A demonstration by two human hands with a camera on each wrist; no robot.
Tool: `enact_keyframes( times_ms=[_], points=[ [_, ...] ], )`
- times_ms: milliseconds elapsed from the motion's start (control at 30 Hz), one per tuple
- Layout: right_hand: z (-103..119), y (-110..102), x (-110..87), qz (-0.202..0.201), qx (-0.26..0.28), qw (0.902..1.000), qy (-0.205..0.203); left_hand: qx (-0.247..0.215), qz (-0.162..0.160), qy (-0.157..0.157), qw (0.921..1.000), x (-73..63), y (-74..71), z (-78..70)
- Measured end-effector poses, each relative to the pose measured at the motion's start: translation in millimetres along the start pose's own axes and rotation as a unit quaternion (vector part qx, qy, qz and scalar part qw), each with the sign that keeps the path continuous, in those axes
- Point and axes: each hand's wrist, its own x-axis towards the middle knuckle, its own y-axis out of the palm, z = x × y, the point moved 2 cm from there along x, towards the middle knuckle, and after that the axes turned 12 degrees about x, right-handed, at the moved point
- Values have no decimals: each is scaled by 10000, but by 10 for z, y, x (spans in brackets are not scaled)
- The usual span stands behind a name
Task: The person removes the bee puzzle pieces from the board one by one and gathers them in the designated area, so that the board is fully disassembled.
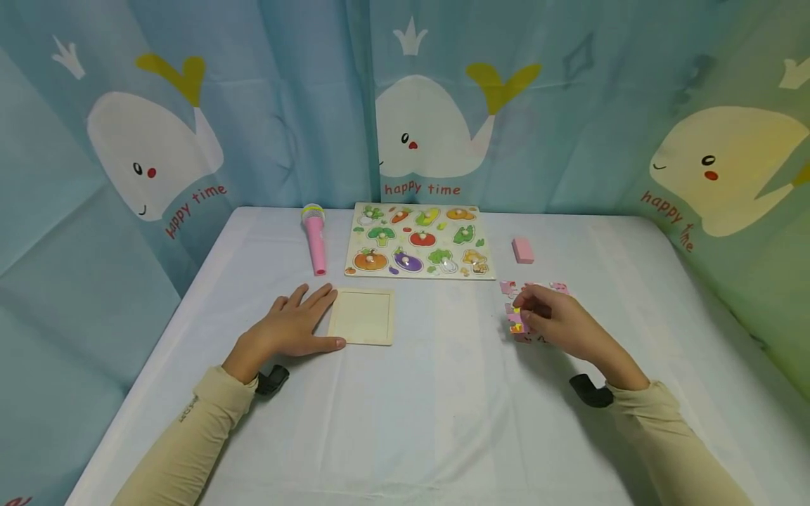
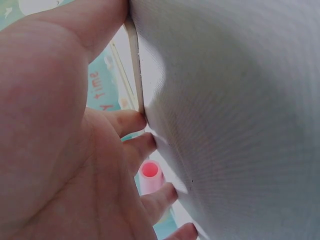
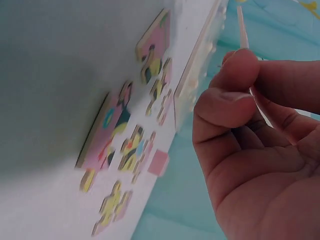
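Observation:
My left hand (image 1: pixel 287 330) lies with fingers spread at the left side of a square wooden puzzle frame (image 1: pixel 391 316), thumb and index finger touching its edge. No pieces lie in the frame. In the left wrist view, the fingertips rest on the cloth along the frame's side (image 2: pixel 138 70). Over on the right, my right hand (image 1: pixel 567 325) pinches a pink and yellow jigsaw piece (image 1: pixel 517 322) between thumb and fingers, raised above the table. The right wrist view shows that piece (image 3: pixel 242 25) edge-on. Several loose jigsaw pieces (image 3: pixel 105 135) lie below, partly hidden by the hand in the head view.
A pink toy microphone (image 1: pixel 316 242) lies behind my left hand. At the back stands a vegetable knob-puzzle board (image 1: pixel 420 242), lying flat, with a pink block (image 1: pixel 522 250) to its right. A whale-print curtain (image 1: pixel 304 105) hangs behind the white-covered table (image 1: pixel 436 422).

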Motion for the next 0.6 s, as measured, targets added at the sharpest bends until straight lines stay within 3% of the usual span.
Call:
enact_keyframes(
  times_ms=[233, 600],
  points=[
    [-97, -143, -115, -166, 97, 9994, 285, 12, -15, -6, 10000, 12, -2, 1],
    [-293, -354, -309, -448, -317, 9982, 242, 45, 5, -18, 10000, 21, 15, 12]
  ],
)
